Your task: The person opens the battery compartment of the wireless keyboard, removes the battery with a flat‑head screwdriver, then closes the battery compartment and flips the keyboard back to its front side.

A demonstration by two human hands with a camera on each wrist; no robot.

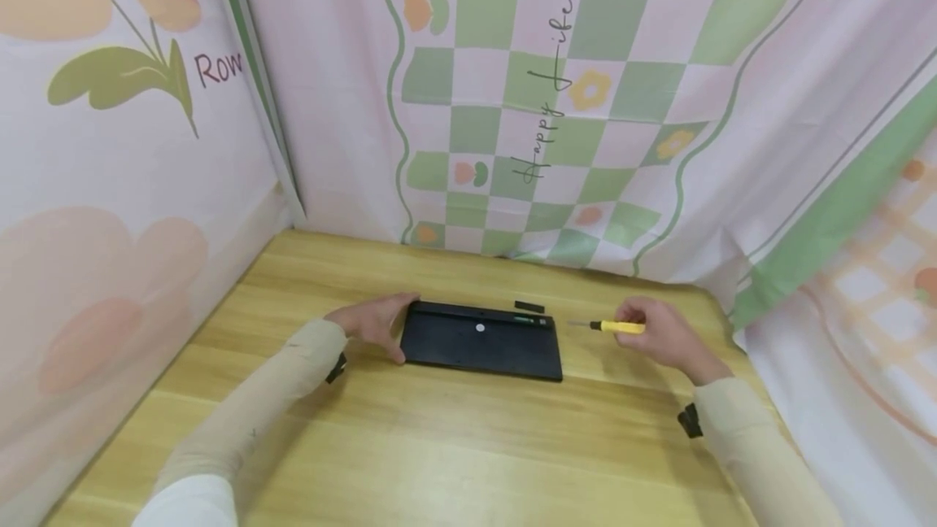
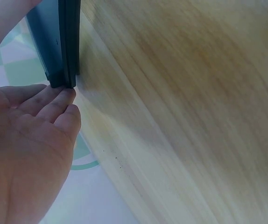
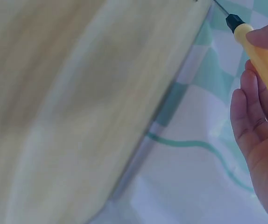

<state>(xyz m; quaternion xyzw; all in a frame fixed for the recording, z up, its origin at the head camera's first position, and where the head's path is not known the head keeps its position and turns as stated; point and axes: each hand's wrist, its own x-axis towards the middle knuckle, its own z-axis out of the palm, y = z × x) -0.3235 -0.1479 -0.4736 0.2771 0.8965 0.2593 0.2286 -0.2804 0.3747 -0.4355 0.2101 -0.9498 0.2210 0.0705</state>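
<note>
A black keyboard (image 1: 454, 346) lies face down on the table, a white round sticker on its underside. Near its right end a small battery slot (image 1: 529, 320) stands uncovered, with something green inside. My left hand (image 1: 373, 325) grips the keyboard's left end, thumb at the near edge and fingers at the far edge. In the left wrist view, fingertips (image 2: 68, 95) touch the keyboard's edge. My right hand (image 1: 659, 333) holds a yellow-handled screwdriver (image 1: 618, 327) to the right of the keyboard, its shaft pointing left at the slot end. The right wrist view shows the thumb on the handle (image 3: 264, 60).
Just behind the keyboard lies a small black cover strip (image 1: 529, 307). The wooden table (image 1: 439, 446) meets patterned curtains (image 1: 512, 104) at the back and both sides.
</note>
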